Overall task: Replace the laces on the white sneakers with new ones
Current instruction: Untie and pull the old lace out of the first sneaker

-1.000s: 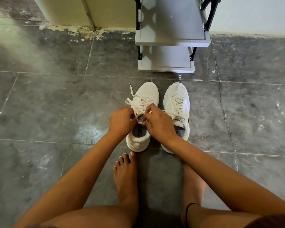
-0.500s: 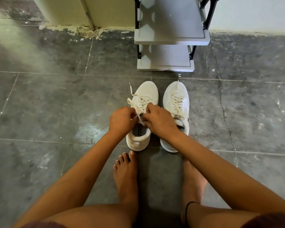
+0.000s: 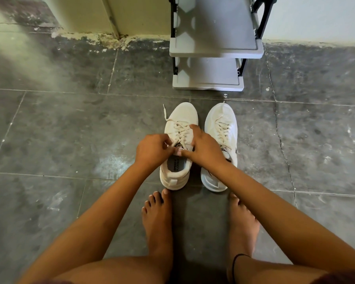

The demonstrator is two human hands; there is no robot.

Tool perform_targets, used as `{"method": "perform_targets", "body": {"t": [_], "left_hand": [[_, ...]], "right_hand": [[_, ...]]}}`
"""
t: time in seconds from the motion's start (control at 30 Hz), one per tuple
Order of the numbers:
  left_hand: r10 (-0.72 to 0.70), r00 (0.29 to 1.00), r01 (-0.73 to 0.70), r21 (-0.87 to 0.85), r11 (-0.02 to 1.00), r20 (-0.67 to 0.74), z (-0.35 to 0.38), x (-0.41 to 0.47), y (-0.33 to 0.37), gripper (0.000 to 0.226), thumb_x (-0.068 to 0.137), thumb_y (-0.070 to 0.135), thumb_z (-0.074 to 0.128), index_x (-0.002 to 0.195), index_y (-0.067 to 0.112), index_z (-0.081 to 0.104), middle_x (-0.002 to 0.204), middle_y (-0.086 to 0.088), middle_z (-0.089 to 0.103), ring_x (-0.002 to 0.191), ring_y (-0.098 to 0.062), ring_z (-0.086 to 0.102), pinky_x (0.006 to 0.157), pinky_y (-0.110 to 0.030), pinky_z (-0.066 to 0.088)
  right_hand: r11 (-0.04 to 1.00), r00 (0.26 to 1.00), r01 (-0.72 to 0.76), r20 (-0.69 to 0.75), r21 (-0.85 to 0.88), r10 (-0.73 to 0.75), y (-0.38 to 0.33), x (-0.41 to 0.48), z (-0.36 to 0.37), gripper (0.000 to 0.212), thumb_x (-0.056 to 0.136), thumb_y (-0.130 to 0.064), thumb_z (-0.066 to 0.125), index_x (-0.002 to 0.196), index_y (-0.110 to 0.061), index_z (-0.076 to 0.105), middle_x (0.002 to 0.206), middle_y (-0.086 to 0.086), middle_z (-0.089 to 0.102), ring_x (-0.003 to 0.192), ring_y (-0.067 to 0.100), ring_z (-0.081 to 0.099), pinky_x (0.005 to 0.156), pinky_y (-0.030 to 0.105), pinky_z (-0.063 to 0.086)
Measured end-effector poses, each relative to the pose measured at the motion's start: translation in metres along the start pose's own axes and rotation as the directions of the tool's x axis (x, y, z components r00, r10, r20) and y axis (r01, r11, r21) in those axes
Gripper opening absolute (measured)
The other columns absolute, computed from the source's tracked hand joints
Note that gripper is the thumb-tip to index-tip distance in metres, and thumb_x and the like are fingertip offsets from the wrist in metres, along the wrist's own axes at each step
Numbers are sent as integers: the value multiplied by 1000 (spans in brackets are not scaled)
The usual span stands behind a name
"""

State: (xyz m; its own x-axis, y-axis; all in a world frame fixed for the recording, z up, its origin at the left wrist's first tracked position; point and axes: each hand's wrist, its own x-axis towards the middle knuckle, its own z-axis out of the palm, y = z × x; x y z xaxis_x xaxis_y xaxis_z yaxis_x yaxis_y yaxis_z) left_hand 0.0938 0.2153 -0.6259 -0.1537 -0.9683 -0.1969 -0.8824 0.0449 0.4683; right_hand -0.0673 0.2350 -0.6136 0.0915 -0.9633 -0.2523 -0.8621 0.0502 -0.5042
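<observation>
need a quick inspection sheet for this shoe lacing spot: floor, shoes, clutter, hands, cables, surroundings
surface: dark grey tiled floor, scuffed, with pale marks
job's things: left sneaker and right sneaker stand side by side, toes towards the rack, both laced; the lace on the left sneaker has one loose end trailing off its left side; no spare laces seen
clutter: nothing seen
hands: left hand fingers pinch the lace near the tongue; right hand rests on the same sneaker, grip unclear
cables: nothing seen
surroundings: grey shoe rack with bare shelves, against the wall
</observation>
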Motion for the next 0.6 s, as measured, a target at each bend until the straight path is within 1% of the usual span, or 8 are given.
{"method": "perform_targets", "body": {"t": [0.07, 0.13, 0.23, 0.37, 0.47, 0.53, 0.57, 0.6], "left_hand": [[31, 1000, -31, 68, 997, 1, -1, 2, 3, 24, 84, 44, 64, 92, 22, 65, 83, 4, 63, 80, -17, 58, 60, -26, 39], [87, 996, -83, 158, 984, -19, -4, 4, 1, 26, 89, 43, 57, 85, 19, 63, 81, 0, 64, 79, -21, 59, 58, -26, 38], [130, 991, -114, 262, 958, -44, -12, 4, -7, 29, 92, 39, 52, 78, 15, 61, 75, -4, 63, 74, -25, 60, 54, -25, 34], [76, 995, -58, 262, 963, -57, -18, 7, -14, 28, 92, 37, 54, 81, 13, 65, 78, -5, 66, 74, -24, 59, 56, -27, 38], [84, 994, -67, 213, 975, -74, -16, 0, -10, 25, 92, 36, 54, 92, 14, 66, 86, -3, 69, 81, -25, 63, 60, -29, 45], [141, 984, -127, 125, 984, -111, -15, -5, -6, 25, 91, 35, 56, 108, 18, 63, 101, 0, 66, 87, -24, 63, 66, -32, 49], [197, 974, -183, 123, 975, -113, -13, -8, -3, 26, 92, 33, 56, 114, 20, 61, 109, 0, 63, 87, -24, 63, 68, -34, 50], [254, 963, -235, 170, 957, -96, -11, -10, -1, 26, 93, 30, 55, 117, 22, 60, 115, 0, 59, 87, -25, 63, 68, -36, 51]], "right_hand": [[997, 997, 54, -46, -48, -56, 2, -5, 8, 65, 87, -37, 61, 137, -9, 33, 110, 15, 60, 98, 30, 59, 76, 36, 46], [990, 989, 94, -108, -109, -106, 4, -7, 8, 47, 91, -28, 53, 131, -8, 39, 102, 15, 62, 91, 32, 60, 70, 36, 45], [992, 987, 96, -120, -81, -106, 9, -14, 4, 33, 94, -21, 48, 124, -7, 43, 98, 16, 63, 86, 31, 60, 66, 33, 39], [992, 990, 101, -87, -78, -108, 7, -17, 5, 30, 94, -18, 48, 121, -8, 42, 101, 17, 61, 87, 32, 60, 68, 36, 43], [985, 990, 105, -76, -139, -117, 4, -16, 9, 32, 95, -17, 45, 125, -8, 41, 117, 15, 53, 93, 31, 58, 74, 39, 48], [974, 989, 110, -76, -199, -127, 2, -15, 15, 36, 96, -16, 42, 131, -8, 39, 126, 14, 44, 98, 31, 56, 78, 41, 48], [971, 988, 115, -78, -211, -134, 1, -15, 17, 38, 96, -15, 41, 133, -7, 37, 129, 14, 42, 101, 32, 54, 81, 40, 47], [970, 988, 120, -73, -212, -138, -1, -14, 19, 41, 96, -15, 41, 136, -7, 35, 132, 14, 40, 105, 32, 53, 84, 40, 47]]}}
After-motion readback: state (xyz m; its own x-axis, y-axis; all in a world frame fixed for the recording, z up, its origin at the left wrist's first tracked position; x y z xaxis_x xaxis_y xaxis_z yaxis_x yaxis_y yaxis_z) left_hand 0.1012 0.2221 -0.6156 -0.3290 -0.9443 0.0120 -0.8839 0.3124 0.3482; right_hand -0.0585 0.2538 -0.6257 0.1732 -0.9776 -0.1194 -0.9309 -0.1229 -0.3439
